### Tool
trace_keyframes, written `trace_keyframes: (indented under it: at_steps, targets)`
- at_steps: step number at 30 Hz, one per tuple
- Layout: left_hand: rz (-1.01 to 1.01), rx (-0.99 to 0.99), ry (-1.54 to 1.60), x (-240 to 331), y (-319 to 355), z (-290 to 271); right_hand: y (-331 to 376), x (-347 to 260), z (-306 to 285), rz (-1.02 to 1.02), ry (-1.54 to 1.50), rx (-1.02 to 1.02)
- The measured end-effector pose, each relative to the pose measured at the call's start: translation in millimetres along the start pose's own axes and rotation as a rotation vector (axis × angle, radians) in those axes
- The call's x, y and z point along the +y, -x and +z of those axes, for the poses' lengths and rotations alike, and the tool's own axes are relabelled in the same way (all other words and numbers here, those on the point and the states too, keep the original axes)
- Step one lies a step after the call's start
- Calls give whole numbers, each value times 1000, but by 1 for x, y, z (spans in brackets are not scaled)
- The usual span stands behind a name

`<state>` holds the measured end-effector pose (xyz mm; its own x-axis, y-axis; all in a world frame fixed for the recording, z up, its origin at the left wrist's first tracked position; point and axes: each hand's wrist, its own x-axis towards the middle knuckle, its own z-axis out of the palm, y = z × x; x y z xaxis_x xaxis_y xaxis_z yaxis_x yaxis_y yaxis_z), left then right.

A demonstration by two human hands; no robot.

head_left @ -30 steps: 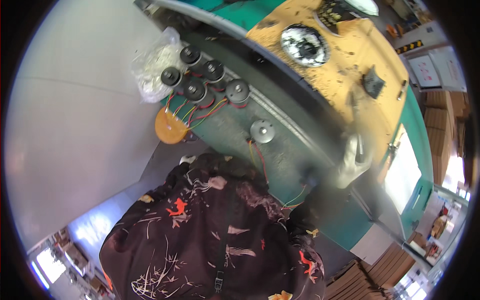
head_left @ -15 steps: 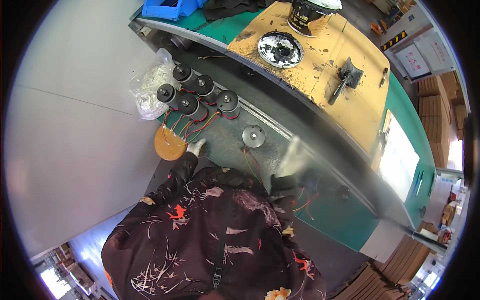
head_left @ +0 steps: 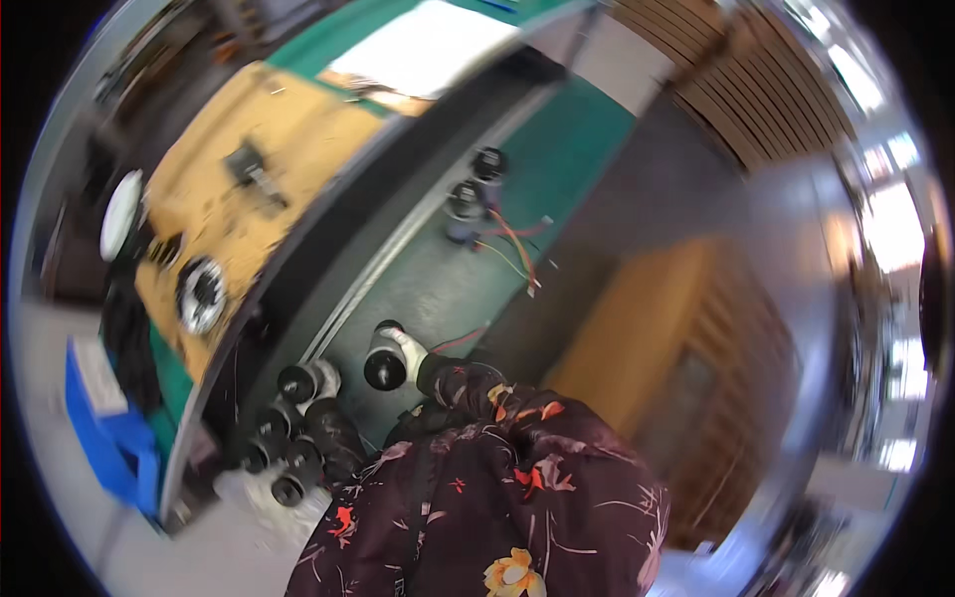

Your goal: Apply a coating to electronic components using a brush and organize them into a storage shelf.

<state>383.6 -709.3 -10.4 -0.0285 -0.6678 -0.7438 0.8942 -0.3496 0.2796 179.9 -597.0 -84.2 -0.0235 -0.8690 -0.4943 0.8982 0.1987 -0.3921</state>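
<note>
My right hand (head_left: 406, 347), in a white glove, is wrapped round a black cylindrical motor (head_left: 384, 370) at the middle of the green work surface. A red wire (head_left: 460, 339) trails off beside it. To the left, my gloved left hand (head_left: 326, 379) closes on the side of another black motor (head_left: 295, 384), at the edge of a group of several motors (head_left: 300, 458); blur softens its fingers. Two more motors (head_left: 465, 202) stand farther off along the metal strip, with red and yellow wires (head_left: 513, 245) spread next to them.
Beyond a dark raised edge lies a tan board (head_left: 298, 129) with a black-smeared scraper (head_left: 254, 171) and a smeared round lid (head_left: 202, 296). White paper (head_left: 428, 45) and a blue bin (head_left: 111, 438) are also there. A clear plastic bag (head_left: 274, 502) sits by the motors. Stacked cardboard (head_left: 761, 95) stands at far right.
My view has swung round to the right. My right hand has taken hold of the lone motor in the middle. My left hand has moved from beside the wires onto a motor of the group.
</note>
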Motion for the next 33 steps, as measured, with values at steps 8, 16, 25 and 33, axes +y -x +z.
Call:
trace_keyframes:
  at_steps: [8,16,25,33]
  targets:
    - [-166,-49,-711,38,-63,-111,184,-84,-9,-335,-244,697]
    - [-480,-345,-1255,-41,-77,-150,455,-125,-76,-1012,-439,243]
    - [-752,-701,-1795,-247,44,-72,638,-86,-165,-1659,-704,833]
    - [-779,-1607,-2122,-609,237,47,674,-114,-277,-1628,-851,1063]
